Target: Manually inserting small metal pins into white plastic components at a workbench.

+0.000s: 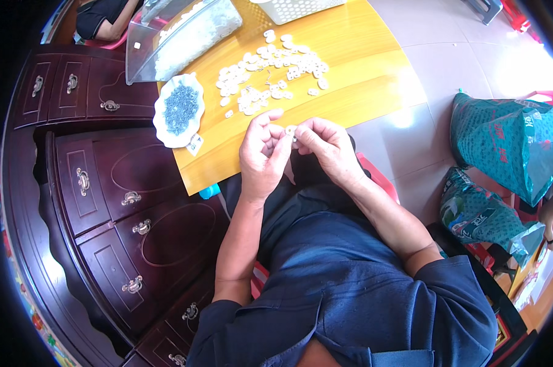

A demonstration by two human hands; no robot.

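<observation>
My left hand (264, 156) and my right hand (330, 148) meet just off the near edge of the wooden table (362, 67). Between their thumbs and fingers is a small round white plastic piece (290, 130), pinched from both sides. Its details are too small to make out. Many similar white plastic pieces (252, 100) lie loosely spread on the tabletop beyond my hands. To the left, a white scalloped dish (160, 119) holds a heap of small dark grey metal-looking parts (181, 109).
A clear plastic bin (143, 58) of white pieces stands at the far left, a white perforated basket (298, 9) at the far edge. Dark wooden drawers (105, 153) flank the left. Teal bags (502, 140) stand at right. Parts of other people show at far left and right.
</observation>
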